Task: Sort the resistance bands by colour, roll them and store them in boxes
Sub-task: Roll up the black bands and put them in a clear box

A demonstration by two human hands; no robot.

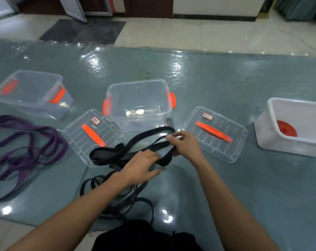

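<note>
Red disc (286,128) in white tub (267,136); right hand (187,144) pinches black band (146,134).

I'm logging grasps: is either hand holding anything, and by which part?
The right hand pinches the black band at one end of its loop. The left hand lies on the band further along, fingers fairly straight, pressing rather than gripping.

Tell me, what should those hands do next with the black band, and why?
Probably start winding it from the pinched end. The right hand pinches one end of the black band, the left hand rests on it, the rest trails loose on the mat, and the clear box behind stands open.
</note>
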